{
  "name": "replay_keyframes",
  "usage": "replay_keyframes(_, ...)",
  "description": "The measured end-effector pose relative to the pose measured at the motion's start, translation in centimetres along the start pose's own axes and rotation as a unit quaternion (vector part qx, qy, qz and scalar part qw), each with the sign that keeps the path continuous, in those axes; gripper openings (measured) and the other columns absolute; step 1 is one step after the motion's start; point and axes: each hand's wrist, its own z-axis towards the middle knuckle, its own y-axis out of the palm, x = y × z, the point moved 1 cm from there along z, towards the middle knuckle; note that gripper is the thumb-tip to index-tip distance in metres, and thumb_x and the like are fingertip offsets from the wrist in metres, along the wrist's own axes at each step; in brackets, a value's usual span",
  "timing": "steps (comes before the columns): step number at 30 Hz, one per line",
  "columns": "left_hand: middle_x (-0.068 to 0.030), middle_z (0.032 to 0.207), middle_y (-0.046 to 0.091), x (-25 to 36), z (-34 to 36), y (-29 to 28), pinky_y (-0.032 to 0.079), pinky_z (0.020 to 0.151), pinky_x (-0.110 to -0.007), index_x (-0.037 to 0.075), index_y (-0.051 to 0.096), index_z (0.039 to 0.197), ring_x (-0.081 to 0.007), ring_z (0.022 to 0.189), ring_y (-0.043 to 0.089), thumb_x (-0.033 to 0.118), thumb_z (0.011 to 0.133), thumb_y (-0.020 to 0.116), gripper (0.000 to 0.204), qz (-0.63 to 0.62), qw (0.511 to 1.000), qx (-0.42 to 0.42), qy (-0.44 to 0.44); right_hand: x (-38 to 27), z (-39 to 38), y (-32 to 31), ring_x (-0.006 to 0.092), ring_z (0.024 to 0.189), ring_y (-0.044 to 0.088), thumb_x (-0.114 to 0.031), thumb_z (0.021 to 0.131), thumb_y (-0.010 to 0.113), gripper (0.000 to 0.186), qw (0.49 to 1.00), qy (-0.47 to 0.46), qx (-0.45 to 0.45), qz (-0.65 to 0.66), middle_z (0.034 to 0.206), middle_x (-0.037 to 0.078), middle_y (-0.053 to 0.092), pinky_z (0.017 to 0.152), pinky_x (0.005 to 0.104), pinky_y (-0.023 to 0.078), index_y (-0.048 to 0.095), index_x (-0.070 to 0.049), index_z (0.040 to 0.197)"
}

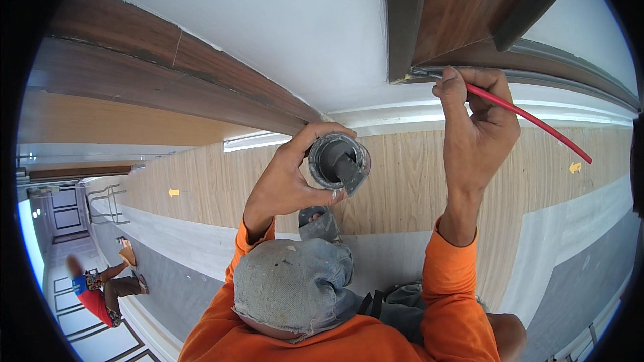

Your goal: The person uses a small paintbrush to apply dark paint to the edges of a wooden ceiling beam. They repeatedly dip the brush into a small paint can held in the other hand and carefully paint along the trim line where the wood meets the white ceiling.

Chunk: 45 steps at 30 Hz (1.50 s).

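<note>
1. By the right hand [479, 127], a slim red-handled brush [530, 117] is gripped; its front part is pinched between thumb and bent fingers [453, 84], and the handle is left slanting out beyond them, rightward and toward the body.
2. Just left of those fingers, the brush tip is held at the foot of a dark upright strip [405, 20]; whether the bristles are pressed on it cannot be told.
3. In the left hand [285, 177], a round cup [315, 164] is held, its near side clasped by the thumb and its far side by a curled finger. A pale smear is seen near the thumb's tip.
4. Inside the cup, beside the left thumb, grey matter [329, 153] is contained, and a flat, grey-coated piece [350, 173] is propped against the rim.
5. Above the right fingers, a brown wood-grained panel [459, 3] is framed by dark strips; between the two hands and beyond them, a smooth white wall [308, 33] is seen.
6. Left of the left fingers, long dark brown boards [154, 50] are set, crossed by a thin seam.
7. Below both hands' fingers, the floor [396, 181] is covered in pale wood-grained planks.
8. Nearer the body than the left fingers, faded, frayed denim [292, 288] is seen.
</note>
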Motion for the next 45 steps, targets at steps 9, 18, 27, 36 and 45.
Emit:
replay_keyframes(9, -0.0101, 0.134, 0.068, 0.1, -0.1, -0.3, 0.049, 0.112, -0.040, 0.009, 0.060, 0.140, -0.0248, 0.127, 0.064, 0.016, 0.062, 0.100, 0.087, -0.007, 1.000, -0.002, 0.005, -1.4, 0.4, -2.2, 0.0111, 0.085, 0.068, 0.006, 0.090, 0.073, 0.011, 0.996, 0.037, -0.062, 0.060, 0.091, 0.005, 0.074, 0.082, 0.0238, 0.052, 0.070, 0.002, 0.100)
replay_keyframes(18, -0.0105, 0.133, 0.069, 0.1, 0.0, -0.1, 0.049, 0.112, -0.040, 0.009, 0.060, 0.139, -0.0248, 0.127, 0.065, 0.014, 0.062, 0.100, 0.086, -0.028, 1.000, -0.003, 0.003, -0.2, 1.3, -2.2, 0.0150, 0.085, 0.072, 0.003, 0.082, 0.077, 0.016, 0.982, -0.145, -0.114, -0.039, 0.091, 0.007, 0.077, 0.077, 0.0277, 0.055, 0.074, -0.002, 0.096)
replay_keyframes(27, -0.0096, 0.132, 0.070, -0.2, 0.1, -0.3, 0.050, 0.111, -0.041, 0.010, 0.062, 0.137, -0.0256, 0.126, 0.065, 0.020, 0.061, 0.100, 0.086, 0.002, 1.000, -0.001, 0.007, 0.5, 1.4, -2.2, 0.0174, 0.084, 0.073, 0.001, 0.082, 0.078, 0.015, 0.980, -0.150, -0.116, -0.057, 0.091, 0.007, 0.077, 0.077, 0.0291, 0.055, 0.074, -0.003, 0.097)
replay_keyframes(36, -0.0098, 0.132, 0.070, -0.3, 0.0, -0.2, 0.050, 0.110, -0.042, 0.010, 0.063, 0.136, -0.0263, 0.125, 0.066, 0.020, 0.061, 0.100, 0.084, -0.015, 1.000, 0.000, 0.011, 0.5, 1.5, -2.1, 0.0175, 0.087, 0.072, 0.000, 0.083, 0.078, 0.015, 0.982, -0.133, -0.118, -0.068, 0.092, 0.006, 0.078, 0.080, 0.0302, 0.054, 0.074, -0.004, 0.097)
replay_keyframes(45, -0.0099, 0.132, 0.070, -0.3, 0.0, -0.3, 0.050, 0.111, -0.042, 0.010, 0.063, 0.136, -0.0267, 0.125, 0.066, 0.021, 0.061, 0.101, 0.085, -0.017, 1.000, 0.002, 0.009, 0.0, 1.6, -2.3, 0.0171, 0.087, 0.071, -0.001, 0.083, 0.078, 0.014, 0.985, -0.106, -0.111, -0.080, 0.091, 0.006, 0.078, 0.081, 0.0301, 0.053, 0.074, -0.004, 0.096)
